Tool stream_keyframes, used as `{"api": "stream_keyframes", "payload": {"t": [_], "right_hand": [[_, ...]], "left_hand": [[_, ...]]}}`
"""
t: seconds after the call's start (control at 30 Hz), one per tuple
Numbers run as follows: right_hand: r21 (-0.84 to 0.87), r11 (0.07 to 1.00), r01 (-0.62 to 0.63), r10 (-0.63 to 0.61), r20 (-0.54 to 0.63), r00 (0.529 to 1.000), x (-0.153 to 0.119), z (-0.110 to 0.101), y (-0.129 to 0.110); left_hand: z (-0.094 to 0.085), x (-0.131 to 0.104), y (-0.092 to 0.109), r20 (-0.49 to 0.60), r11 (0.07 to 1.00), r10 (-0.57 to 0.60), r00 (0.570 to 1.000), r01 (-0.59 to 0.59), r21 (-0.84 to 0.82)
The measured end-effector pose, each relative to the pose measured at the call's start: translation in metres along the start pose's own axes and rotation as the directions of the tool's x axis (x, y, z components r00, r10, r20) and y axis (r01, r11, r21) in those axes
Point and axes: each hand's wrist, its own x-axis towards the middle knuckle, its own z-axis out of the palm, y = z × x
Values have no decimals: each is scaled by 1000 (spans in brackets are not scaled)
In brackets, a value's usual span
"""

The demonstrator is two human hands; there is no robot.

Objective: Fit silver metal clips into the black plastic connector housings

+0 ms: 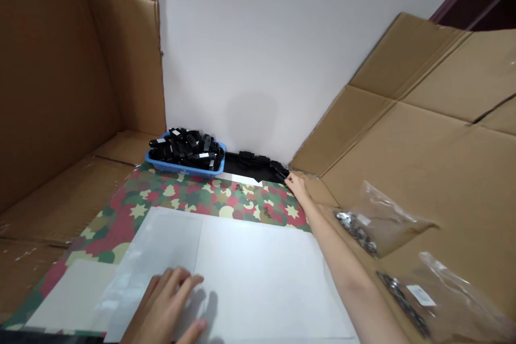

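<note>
My left hand (167, 301) hovers low over the white sheet (262, 274), fingers loosely curved and apart, holding nothing. At the far right of the work surface my right arm is stretched out. There my right hand (296, 185) has its fingertips closed at the end of a black plastic piece (281, 174); its exact kind is too small to tell. More black pieces (246, 155) lie in a row on a black sheet (235, 165) against the wall. A clear plastic sheet (169, 242) covers the left of the white sheet.
A blue basket (183, 170) heaped with black plastic parts (189, 145) stands at the back left. Cardboard walls (423, 156) flank both sides. Two clear bags of small metal parts (358, 232) (407, 303) lie at the right. A camouflage-patterned cloth (108, 226) lies underneath.
</note>
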Motion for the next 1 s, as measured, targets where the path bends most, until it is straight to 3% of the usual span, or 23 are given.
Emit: {"api": "stream_keyframes", "payload": {"t": [0.1, 0.2, 0.27, 0.37, 0.43, 0.5, 0.67, 0.83, 1.0], "right_hand": [[186, 980, 71, -81, 44, 996, -16, -19, -10], [339, 932, 130, -194, 164, 967, -48, -35, -25], [399, 907, 134, -262, 288, 921, -79, -39, -36], [432, 895, 110, -331, 477, 814, -126, -36, -48], [427, 899, 100, -346, 551, 759, -151, -33, -54], [410, 907, 97, -339, 573, 746, -168, -34, -57], [352, 933, 73, -258, 514, 818, -182, -51, -50], [371, 929, -1, -178, 447, 876, -185, -58, -36], [387, 922, -15, -159, 414, 896, -188, -52, -33]], "left_hand": [[-7, 64, 14, 112, 987, 152, 982, -157, 34], [2, 140, 26, 236, 966, 128, 963, -175, 191], [13, 182, 30, 301, 953, 96, 949, -175, 246], [35, 222, 34, 341, 947, 118, 933, -208, 243], [55, 236, 36, 379, 940, 156, 912, -254, 226], [77, 245, 37, 423, 930, 197, 884, -306, 205], [121, 259, 32, 515, 917, 251, 819, -372, 145], [136, 269, 23, 566, 932, 231, 791, -346, 104], [140, 274, 22, 607, 961, 182, 773, -272, 59]]}}
